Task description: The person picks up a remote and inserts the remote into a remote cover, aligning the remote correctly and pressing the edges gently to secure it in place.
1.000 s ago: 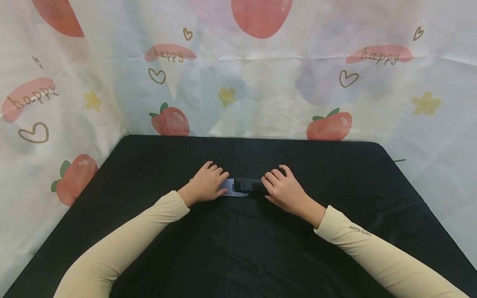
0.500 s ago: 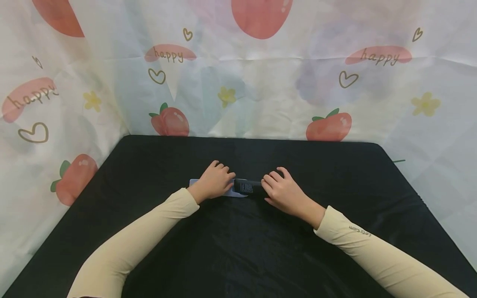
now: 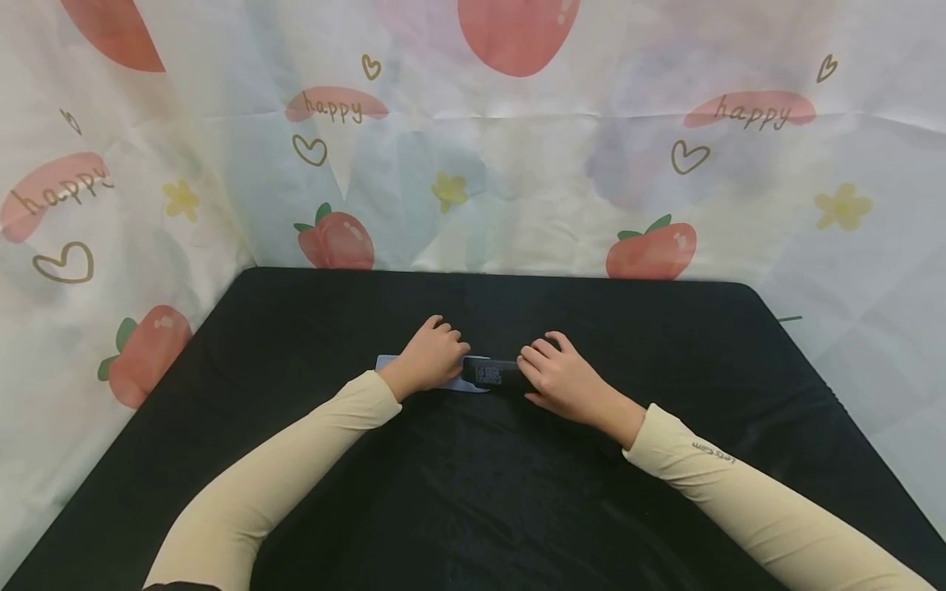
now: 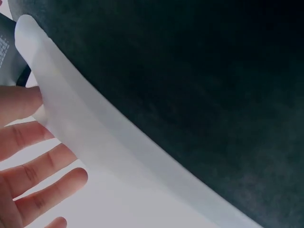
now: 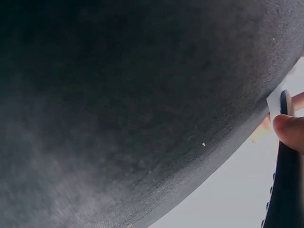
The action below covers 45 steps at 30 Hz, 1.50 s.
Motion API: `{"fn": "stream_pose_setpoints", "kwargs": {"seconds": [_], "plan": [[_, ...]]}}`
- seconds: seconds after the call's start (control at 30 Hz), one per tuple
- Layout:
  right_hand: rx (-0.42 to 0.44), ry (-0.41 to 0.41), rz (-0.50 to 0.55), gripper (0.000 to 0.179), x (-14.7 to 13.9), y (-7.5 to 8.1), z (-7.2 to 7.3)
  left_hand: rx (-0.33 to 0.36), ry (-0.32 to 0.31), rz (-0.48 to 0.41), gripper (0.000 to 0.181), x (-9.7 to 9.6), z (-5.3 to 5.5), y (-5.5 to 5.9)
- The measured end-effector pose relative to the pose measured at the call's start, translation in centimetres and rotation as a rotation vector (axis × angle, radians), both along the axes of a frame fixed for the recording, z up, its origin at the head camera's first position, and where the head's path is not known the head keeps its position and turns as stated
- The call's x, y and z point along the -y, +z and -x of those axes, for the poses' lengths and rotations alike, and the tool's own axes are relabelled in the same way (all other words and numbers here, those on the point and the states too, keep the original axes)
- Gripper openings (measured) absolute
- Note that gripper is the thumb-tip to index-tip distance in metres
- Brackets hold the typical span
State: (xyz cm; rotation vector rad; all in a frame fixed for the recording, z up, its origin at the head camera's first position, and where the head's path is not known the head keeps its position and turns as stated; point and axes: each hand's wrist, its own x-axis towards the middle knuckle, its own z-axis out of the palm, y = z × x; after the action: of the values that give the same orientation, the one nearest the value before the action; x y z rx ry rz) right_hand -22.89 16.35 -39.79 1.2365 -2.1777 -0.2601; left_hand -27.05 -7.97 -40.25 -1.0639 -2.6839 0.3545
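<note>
A slim black remote control (image 3: 484,374) with a printed square code on its upward side is gripped at its right end by my right hand (image 3: 565,382). The right wrist view shows the thumb (image 5: 289,132) pressed on the remote's side, with small button-like bumps along one edge. Under the remote's left end lies a long, pale blue, flat thing (image 3: 471,387); its rounded end (image 4: 31,35) shows in the left wrist view. My left hand (image 3: 424,355) lies over its middle, fingertips right at the remote's left end. The left fingers (image 4: 52,192) look spread and fairly straight.
Black cloth covers the table (image 3: 473,492), with its far edge a little beyond the hands. A white printed curtain (image 3: 532,189) with strawberries, hearts and lettering hangs behind and along the left side.
My left hand has slid right along the pale blue thing to the remote control, uncovering its left end. The remote has shifted very slightly left; my right hand keeps its grip nearly in place.
</note>
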Motion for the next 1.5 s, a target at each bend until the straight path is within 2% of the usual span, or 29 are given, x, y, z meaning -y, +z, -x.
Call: {"fn": "stream_pose_setpoints", "kwargs": {"seconds": [0.27, 0.47, 0.7, 0.9, 1.07, 1.2, 1.3, 1.5], "plan": [[0.000, 0.020, 0.007, 0.051, -0.07, -0.05, -0.03, -0.014, 0.024, 0.021, 0.022, -0.01, -0.34, -0.09], [-0.003, 0.037, 0.007, 0.051, -0.11, 0.04, -0.03, -0.053, 0.032, -0.014, 0.024, 0.15, -0.29, -0.21], [-0.010, 0.044, -0.016, 0.050, 0.00, 0.22, -0.10, -0.069, 0.055, -0.072, 0.028, 0.25, -0.45, -0.03], [-0.025, 0.022, -0.040, 0.052, 0.00, 0.22, 0.06, -0.086, 0.039, -0.087, 0.026, 0.05, -0.53, -0.08], [-0.023, -0.017, -0.052, 0.053, 0.11, 0.36, 0.16, -0.104, 0.000, -0.111, 0.023, -0.07, -0.69, 0.05], [0.019, -0.054, -0.043, 0.054, 0.24, 0.34, 0.25, -0.110, -0.036, -0.131, 0.021, -0.12, -0.79, 0.20], [0.088, -0.077, -0.011, 0.052, 0.25, 0.20, 0.36, -0.106, -0.057, -0.149, 0.019, -0.08, -0.83, 0.26], [0.225, -0.105, 0.098, 0.049, 0.15, 0.17, 0.34, -0.035, -0.078, -0.240, 0.017, 0.27, -0.96, 0.44]]}}
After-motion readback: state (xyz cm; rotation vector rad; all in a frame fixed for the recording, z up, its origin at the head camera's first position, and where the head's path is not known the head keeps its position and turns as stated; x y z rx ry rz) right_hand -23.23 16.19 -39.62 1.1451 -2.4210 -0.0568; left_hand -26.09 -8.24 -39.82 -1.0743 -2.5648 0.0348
